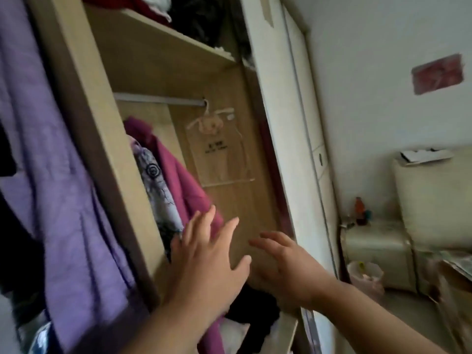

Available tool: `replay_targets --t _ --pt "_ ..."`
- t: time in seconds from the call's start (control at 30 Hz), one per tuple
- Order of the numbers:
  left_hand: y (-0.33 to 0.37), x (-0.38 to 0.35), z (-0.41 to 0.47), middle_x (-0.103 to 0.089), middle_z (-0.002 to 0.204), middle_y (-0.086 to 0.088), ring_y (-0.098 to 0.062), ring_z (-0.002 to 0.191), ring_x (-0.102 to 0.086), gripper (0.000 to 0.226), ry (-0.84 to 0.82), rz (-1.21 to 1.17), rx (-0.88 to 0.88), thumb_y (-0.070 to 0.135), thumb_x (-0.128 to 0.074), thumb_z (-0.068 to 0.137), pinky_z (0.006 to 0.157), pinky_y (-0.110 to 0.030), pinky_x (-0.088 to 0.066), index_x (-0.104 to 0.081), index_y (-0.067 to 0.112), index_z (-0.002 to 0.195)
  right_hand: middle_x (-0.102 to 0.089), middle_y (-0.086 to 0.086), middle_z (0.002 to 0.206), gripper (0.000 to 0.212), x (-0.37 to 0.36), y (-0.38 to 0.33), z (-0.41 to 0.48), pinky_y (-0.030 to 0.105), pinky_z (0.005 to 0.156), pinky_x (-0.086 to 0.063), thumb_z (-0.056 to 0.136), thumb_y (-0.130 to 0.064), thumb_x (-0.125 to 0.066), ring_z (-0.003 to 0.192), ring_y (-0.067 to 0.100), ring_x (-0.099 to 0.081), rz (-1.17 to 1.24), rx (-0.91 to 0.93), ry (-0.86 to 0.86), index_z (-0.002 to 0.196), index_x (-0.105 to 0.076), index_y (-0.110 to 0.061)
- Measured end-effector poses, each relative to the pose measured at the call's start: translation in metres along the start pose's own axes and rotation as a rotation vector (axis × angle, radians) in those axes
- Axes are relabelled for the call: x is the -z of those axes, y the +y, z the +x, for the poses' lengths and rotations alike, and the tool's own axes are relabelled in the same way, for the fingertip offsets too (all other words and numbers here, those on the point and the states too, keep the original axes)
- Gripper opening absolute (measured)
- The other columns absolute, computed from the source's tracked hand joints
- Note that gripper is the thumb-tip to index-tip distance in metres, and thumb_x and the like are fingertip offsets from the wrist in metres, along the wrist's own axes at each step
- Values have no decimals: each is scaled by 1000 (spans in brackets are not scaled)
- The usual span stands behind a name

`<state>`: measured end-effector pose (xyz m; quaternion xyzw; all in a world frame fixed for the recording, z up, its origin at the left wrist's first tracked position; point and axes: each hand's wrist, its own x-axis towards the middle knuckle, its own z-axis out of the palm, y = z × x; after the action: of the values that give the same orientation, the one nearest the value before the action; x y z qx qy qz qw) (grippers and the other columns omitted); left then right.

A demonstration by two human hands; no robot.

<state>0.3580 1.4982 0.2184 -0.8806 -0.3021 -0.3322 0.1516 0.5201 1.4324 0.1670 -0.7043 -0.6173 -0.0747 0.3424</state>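
Inside the open wardrobe, the left hand, fingers spread and released, reaches at the magenta coat hanging on the compartment's left, while the right hand hovers just right of it, relaxed, grasping nothing.

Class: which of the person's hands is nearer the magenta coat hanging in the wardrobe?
Left. The left hand reaches its fingertips over the lower edge of the magenta coat; the right hand is further right, in front of the wardrobe's wooden back panel.
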Motion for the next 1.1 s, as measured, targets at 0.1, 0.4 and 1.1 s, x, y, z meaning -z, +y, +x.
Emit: replay_targets --t 0.1,0.4,1.1 --pt "-13 18 18 -31 152 -2 -24 139 -27 70 63 81 10 62 -50 70 113 -42 -28 -44 39 136 -28 -8 149 59 3 -8 54 33 110 -33 86 -49 -55 135 12 -33 34 140 6 140 -30 -44" --pt "-27 63 93 -47 142 -9 -33 138 -29 56 345 527 142 50 -51 71 105 -57 -33 -62 27 120 -38 -4 141 57 20 -11 201 17 107 -26 85 -42 -61 131 10 -37 232 514 -18 138 -39 -38" --pt "-51 124 157 -23 152 -25 -33 142 -23 76 764 809 523 0 -60 76 113 -24 -9 -26 -6 143 -63 15 114 28 23 -127 407 26 77 -42 88 -20 -50 104 31 -59 581 474 -23 114 -55 -10"
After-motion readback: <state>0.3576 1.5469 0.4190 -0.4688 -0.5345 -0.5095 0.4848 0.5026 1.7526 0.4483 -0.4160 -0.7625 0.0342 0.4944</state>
